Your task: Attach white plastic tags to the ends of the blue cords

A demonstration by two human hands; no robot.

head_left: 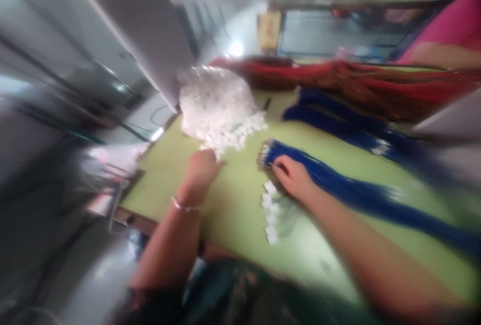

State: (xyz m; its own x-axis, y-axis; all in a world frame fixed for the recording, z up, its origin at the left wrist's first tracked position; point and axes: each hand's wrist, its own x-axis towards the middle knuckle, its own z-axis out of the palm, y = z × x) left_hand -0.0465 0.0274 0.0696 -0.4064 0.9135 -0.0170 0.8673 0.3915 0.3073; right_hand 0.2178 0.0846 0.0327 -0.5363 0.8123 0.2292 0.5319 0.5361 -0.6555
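Observation:
My left hand (203, 166), fingers curled together, is at the near edge of a pile of small white pieces (235, 133) spilling from a clear plastic bag (214, 94); what it grips is too small to make out. My right hand (291, 172) pinches at the left end of a bundle of blue wires (345, 187), close to the metallic tips; the thing between its fingers is blurred. Just below that hand, a short column of white connectors (270, 214) lies on the green tabletop (233, 204).
Further blue wire bundles (330, 119) lie behind at the right, with long red wires (376, 82) beyond them. A person in a pink sleeve (447, 24) is at the far right. The table's left edge borders a pale panel (139, 29).

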